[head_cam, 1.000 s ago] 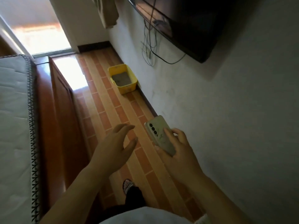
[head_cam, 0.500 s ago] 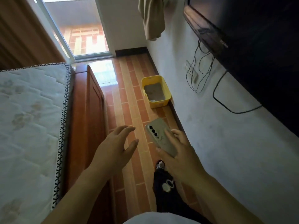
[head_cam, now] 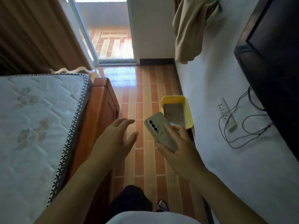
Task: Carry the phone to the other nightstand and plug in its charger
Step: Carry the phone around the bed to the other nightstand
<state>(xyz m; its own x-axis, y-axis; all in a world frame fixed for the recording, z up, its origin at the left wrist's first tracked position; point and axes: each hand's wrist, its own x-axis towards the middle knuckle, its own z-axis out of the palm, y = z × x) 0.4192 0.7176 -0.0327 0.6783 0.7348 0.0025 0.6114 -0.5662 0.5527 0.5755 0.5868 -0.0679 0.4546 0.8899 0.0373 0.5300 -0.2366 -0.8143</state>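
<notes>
Holding the phone [head_cam: 161, 132] in my right hand [head_cam: 178, 147], I am pinching it back-up between thumb and fingers, over the floor [head_cam: 145, 88] in front of the yellow bin [head_cam: 188, 109]. My left hand [head_cam: 114, 141] is hanging empty with fingers spread, beside the wooden bed frame [head_cam: 103, 102]. Cables [head_cam: 239, 126] are dangling on the wall at right.

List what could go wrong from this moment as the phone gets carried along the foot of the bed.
1. The phone sits in the right hand alone, in a fingertip grip; a bump could drop it onto the tiled floor.
2. The yellow bin stands on the floor by the wall ahead, a possible trip point.
3. The gap beside the wooden bed frame is narrow; the empty left hand could knock it.
</notes>
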